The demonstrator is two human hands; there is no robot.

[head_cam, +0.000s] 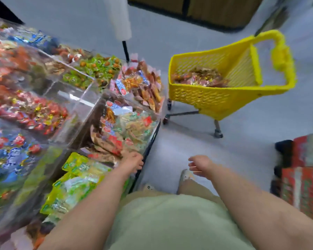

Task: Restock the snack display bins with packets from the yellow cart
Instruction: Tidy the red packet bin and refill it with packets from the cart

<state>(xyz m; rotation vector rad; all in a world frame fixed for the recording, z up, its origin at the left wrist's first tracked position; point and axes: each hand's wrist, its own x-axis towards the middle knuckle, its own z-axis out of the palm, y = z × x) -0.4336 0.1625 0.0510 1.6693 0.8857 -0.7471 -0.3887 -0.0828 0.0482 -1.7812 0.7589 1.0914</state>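
Note:
The yellow cart (213, 100) stands on the floor at the upper right, with a heap of brown and red snack packets (199, 76) in its basket. Clear display bins (90, 98) full of packets fill the left side. My left hand (133, 162) rests at the front edge of a bin of mixed packets (128, 130), fingers curled down; the blur hides whether it holds anything. Lower centre, my right hand (199, 164) hangs over the floor, fingers loosely curled and holding nothing.
Stacked red and green boxes (304, 174) stand at the right edge. A white pillar on a black post (124, 33) rises behind the bins. A dark shelf base (206, 13) runs along the top. Pale floor lies between the bins and the cart.

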